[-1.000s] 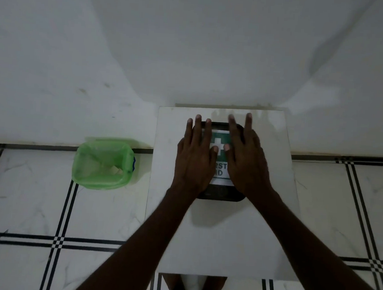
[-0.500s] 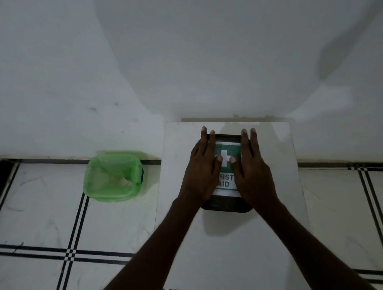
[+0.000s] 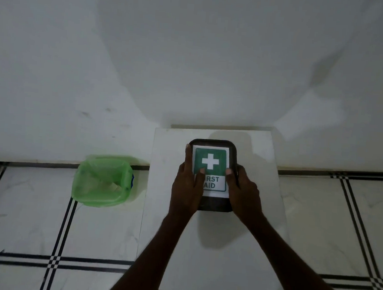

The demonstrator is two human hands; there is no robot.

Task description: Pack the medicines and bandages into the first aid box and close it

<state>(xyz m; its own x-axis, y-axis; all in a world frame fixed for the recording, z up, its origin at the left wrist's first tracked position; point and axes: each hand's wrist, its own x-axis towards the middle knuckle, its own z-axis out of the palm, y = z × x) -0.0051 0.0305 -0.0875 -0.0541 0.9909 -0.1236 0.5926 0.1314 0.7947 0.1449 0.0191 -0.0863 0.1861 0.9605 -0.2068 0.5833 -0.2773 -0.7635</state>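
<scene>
We hold the first aid box (image 3: pixel 211 175) from both sides, lid shut, its green cross label facing up. It sits on the white tabletop (image 3: pixel 254 239), nearer the far edge than the near one and about midway between the side edges. Our left hand (image 3: pixel 186 185) clasps its left side, thumb on the label; our right hand (image 3: pixel 243 189) clasps the right side likewise. A green-lined bin (image 3: pixel 103 180) stands on the floor off the table's left edge.
</scene>
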